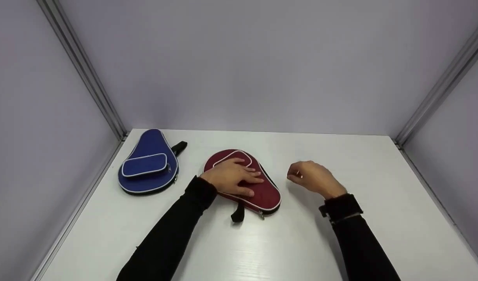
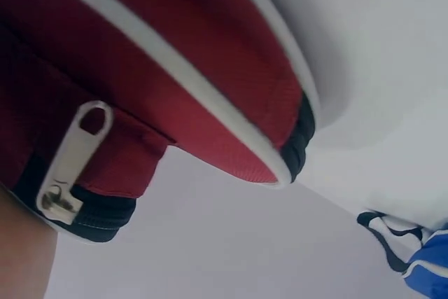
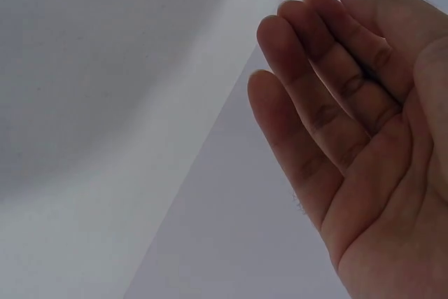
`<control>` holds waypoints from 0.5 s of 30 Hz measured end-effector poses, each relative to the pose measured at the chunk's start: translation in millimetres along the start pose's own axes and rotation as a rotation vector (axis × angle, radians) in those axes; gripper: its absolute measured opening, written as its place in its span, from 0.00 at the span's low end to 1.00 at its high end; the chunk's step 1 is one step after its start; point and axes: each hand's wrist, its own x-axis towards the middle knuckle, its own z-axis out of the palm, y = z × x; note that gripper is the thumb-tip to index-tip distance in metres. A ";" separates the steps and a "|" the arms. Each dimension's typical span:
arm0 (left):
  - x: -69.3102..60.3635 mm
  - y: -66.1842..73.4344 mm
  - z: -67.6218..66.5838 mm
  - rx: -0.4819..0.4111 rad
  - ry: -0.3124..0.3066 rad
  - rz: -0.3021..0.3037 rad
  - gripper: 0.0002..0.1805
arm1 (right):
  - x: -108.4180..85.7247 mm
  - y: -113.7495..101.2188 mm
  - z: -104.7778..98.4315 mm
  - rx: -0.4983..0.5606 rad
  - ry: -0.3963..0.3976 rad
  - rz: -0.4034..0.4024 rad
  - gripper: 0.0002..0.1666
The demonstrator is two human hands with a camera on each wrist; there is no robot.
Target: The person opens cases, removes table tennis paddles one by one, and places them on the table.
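Observation:
A red paddle-shaped case (image 1: 267,193) with white piping lies on the white table, its narrow end pointing to the lower right. The left hand (image 1: 231,178) rests on top of it with fingers spread. In the left wrist view the red case (image 2: 203,47) fills the upper left, with a zipper pull showing and only a bit of the hand (image 2: 24,250) at the edge. To the right of the case, the right hand (image 1: 315,177) is held above the table, touching nothing. The right wrist view shows this hand (image 3: 357,117) with relaxed, slightly bent fingers and a bare palm.
A blue paddle-shaped case (image 1: 147,183) with a front pocket and a black strap (image 1: 179,147) lies at the table's left; part of it (image 2: 430,264) shows in the left wrist view. Pale panels with metal corner posts stand around the white table (image 1: 398,218).

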 end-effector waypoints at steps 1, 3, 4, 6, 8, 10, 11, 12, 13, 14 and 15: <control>0.5 1.7 -1.1 -0.001 -0.006 0.006 0.31 | -0.1 0.5 0.3 0.002 -0.004 0.002 0.08; 2.1 6.1 -4.4 0.011 -0.017 0.024 0.27 | -0.3 1.5 0.8 0.002 -0.011 0.005 0.09; 3.2 8.6 -5.8 0.016 -0.022 0.033 0.26 | -0.4 2.1 1.1 0.002 -0.014 0.006 0.09; 5.1 15.2 -9.2 0.041 -0.037 0.048 0.24 | -0.7 3.0 1.6 0.000 -0.018 0.008 0.09; 7.1 23.1 -12.8 0.091 -0.062 0.056 0.26 | -1.1 4.0 1.9 -0.003 -0.020 0.007 0.09; 9.1 31.8 -15.2 0.165 -0.084 0.060 0.29 | -1.5 4.6 1.9 -0.001 -0.024 0.006 0.09; 9.9 36.4 -16.6 0.216 -0.092 0.063 0.31 | -1.8 4.7 1.7 0.001 -0.027 0.004 0.09; 10.9 40.8 -17.4 0.273 -0.096 0.067 0.32 | -1.8 4.9 1.7 0.004 -0.030 0.004 0.09; 11.9 44.6 -17.8 0.330 -0.093 0.070 0.33 | -2.0 5.2 1.6 0.006 -0.034 0.002 0.09; 12.8 48.4 -18.3 0.377 -0.086 0.072 0.34 | -2.0 5.6 1.6 0.009 -0.038 0.003 0.09; 13.8 51.8 -18.6 0.420 -0.072 0.071 0.34 | -2.1 5.8 1.5 0.012 -0.042 0.004 0.09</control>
